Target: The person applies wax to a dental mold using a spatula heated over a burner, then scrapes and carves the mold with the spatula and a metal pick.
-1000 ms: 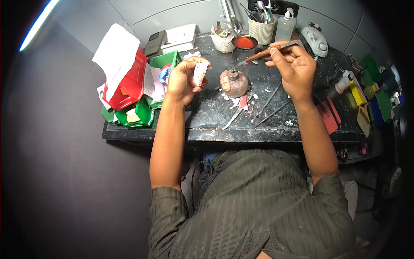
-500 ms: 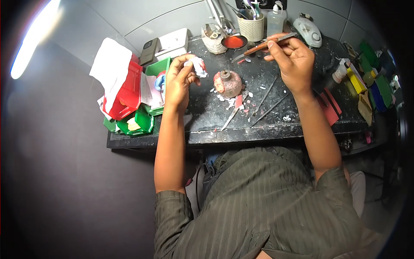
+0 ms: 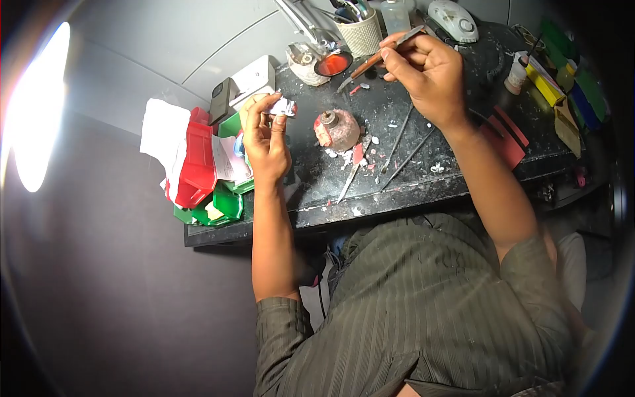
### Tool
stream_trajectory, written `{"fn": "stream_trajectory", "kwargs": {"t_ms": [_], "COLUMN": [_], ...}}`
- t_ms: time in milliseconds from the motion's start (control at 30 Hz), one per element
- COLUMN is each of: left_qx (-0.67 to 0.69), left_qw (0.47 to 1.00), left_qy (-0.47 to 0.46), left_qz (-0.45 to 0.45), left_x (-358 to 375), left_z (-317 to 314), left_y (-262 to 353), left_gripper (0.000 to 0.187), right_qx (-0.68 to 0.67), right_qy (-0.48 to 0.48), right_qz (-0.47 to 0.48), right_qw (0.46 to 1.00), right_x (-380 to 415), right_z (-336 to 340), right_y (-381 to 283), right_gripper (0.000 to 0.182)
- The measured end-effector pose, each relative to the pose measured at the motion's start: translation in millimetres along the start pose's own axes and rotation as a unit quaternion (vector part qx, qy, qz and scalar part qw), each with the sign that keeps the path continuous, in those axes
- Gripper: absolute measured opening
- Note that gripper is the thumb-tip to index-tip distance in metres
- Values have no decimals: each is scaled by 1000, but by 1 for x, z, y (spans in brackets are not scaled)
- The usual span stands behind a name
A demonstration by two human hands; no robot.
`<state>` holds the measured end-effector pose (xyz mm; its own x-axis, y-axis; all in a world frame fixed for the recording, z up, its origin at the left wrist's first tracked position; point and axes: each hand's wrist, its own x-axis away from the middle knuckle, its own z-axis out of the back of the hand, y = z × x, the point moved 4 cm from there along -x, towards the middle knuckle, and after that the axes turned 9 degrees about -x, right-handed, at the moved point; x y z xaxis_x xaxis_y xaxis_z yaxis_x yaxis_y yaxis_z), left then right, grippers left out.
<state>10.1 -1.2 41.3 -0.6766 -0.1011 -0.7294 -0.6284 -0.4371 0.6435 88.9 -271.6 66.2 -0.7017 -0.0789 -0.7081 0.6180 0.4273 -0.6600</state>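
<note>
My left hand [image 3: 266, 142] is closed, pinching a small white and red dental cast [image 3: 286, 107] between thumb and fingers above the left part of the bench. My right hand [image 3: 431, 83] grips a wax knife [image 3: 368, 65] by its brown handle, with the blade slanting down to the left. The blade and the cast are apart. Between my hands a round, wax-stained spirit lamp [image 3: 340, 135] stands on the bench; no flame shows. White and pink scraps lie around it, with a thin flat blade [image 3: 349, 182] in front.
Two slim metal tools [image 3: 399, 142] lie right of the lamp. Pink wax sheets [image 3: 501, 145] rest at the right. Behind are a dish of red wax [image 3: 333, 64], a tool cup [image 3: 361, 36] and a white device [image 3: 454, 21]. Red box [image 3: 196, 159] and green bins [image 3: 228, 202] crowd the left.
The view has shifted and tilted. My left hand has turned the cast, with the fingers now above it and the thumb below. My right hand still holds the wax knife.
</note>
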Motion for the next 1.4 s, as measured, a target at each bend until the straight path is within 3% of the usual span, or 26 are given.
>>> {"fn": "stream_trajectory", "kwargs": {"t_ms": [33, 100, 267, 433, 1167, 1267, 1333, 1367, 1400], "left_qx": [-1, -127, -152, -283, -375, -361, -195, -100, 27], "left_qw": [1000, 991, 987, 952, 905, 911, 974, 989, 998], "left_qy": [-2, -31, -39, -89, -149, -149, -94, -74, -53], "left_qz": [-1, -43, -45, -75, -137, -130, -67, -85, 13], "left_x": [0, -3, -9, -17, -18, -16, -15, -15, -12], "left_z": [1, 1, 0, -7, -32, -28, -18, -15, -9], "left_y": [0, 2, 1, 19, 52, 52, 45, 44, 36], "left_gripper": [34, 34, 35, 46, 45, 45, 38, 34, 34], "right_qx": [-1, -1, 4, 26, 38, 39, 38, 36, 33], "right_qy": [2, 0, 9, 18, 19, 23, 24, 25, 26], "right_qz": [0, -14, -4, -2, 15, 15, 14, 12, 11], "right_qw": [1000, 1000, 1000, 1000, 999, 999, 999, 999, 999], "right_x": [0, -1, -2, -5, -5, -5, -6, -6, -6], "right_z": [1, 3, 7, 15, 19, 20, 20, 21, 21], "right_y": [0, 3, 0, -3, -13, -13, -13, -13, -13], "right_gripper": [16, 16, 15, 15, 14, 13, 13, 14, 14]}}
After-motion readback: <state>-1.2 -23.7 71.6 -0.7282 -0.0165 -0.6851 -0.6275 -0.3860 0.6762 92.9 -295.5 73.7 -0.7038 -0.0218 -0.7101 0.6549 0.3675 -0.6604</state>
